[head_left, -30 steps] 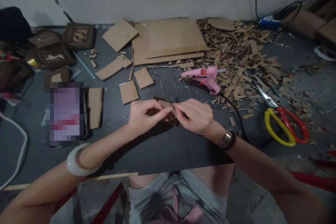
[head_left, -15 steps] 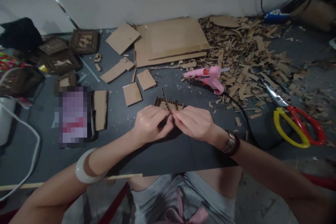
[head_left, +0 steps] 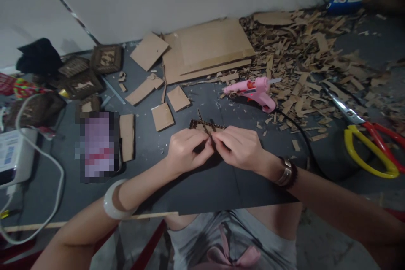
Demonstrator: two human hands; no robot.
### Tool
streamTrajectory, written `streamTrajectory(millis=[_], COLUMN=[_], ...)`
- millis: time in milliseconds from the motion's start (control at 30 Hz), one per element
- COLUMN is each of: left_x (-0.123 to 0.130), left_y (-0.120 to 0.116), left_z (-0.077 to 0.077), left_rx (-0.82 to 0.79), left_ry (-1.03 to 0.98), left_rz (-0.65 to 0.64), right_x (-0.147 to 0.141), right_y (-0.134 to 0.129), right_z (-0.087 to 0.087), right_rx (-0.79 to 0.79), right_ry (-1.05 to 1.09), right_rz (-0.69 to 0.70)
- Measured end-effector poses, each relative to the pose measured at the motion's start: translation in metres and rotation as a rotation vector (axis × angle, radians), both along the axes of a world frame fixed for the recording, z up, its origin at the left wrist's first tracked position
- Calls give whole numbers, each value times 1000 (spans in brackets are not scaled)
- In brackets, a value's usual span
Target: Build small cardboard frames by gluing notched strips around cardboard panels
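A thin corrugated cardboard strip (head_left: 202, 121) is pinched between both hands, its free end pointing up and away from me. My left hand (head_left: 189, 148) grips it with thumb and forefinger. Close beside it, my right hand (head_left: 238, 147) has its fingertips closed on the same strip, the two hands almost touching. Just behind the fingers lies a small cardboard piece with a corrugated raised border (head_left: 218, 126), partly hidden by the hands. Farther back to the right, a pink hot glue gun (head_left: 251, 92) rests on its side on the dark table.
Red-and-yellow-handled scissors (head_left: 368, 135) lie at right, near a heap of cardboard scraps (head_left: 303, 71). Cardboard sheets (head_left: 215, 46) and small squares (head_left: 163, 117) lie behind my hands. At left are a blurred-out phone (head_left: 98, 147), a white cable (head_left: 60, 177) and bordered cardboard pieces (head_left: 106, 57).
The view has shifted slightly left, so everything sits farther right in the picture. The strip leans a little differently between my fingers; both hands keep their pinch on it.
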State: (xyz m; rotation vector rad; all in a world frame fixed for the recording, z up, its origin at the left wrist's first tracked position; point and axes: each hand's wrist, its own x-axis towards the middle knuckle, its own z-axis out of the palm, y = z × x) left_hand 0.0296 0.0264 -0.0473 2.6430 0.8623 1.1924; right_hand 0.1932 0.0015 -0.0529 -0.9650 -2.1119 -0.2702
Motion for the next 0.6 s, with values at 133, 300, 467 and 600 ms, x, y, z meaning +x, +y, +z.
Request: streamTrajectory(millis=[133, 300, 467, 600], left_x=[1, 3, 3, 2], left_y=[1, 1, 2, 3], left_z=[0, -1, -1, 0], left_rx=[-24, -54, -134, -180], left_ry=[-20, -67, -87, -70], left_rz=[14, -1, -35, -103], right_x=[0, 2, 3, 2], right_y=[0, 2, 3, 3], right_z=[-3, -4, -3, -3], right_rx=[-58, -124, -162, -179], right_ry=[35, 73, 106, 110], right_rz=[-5, -16, -36, -29])
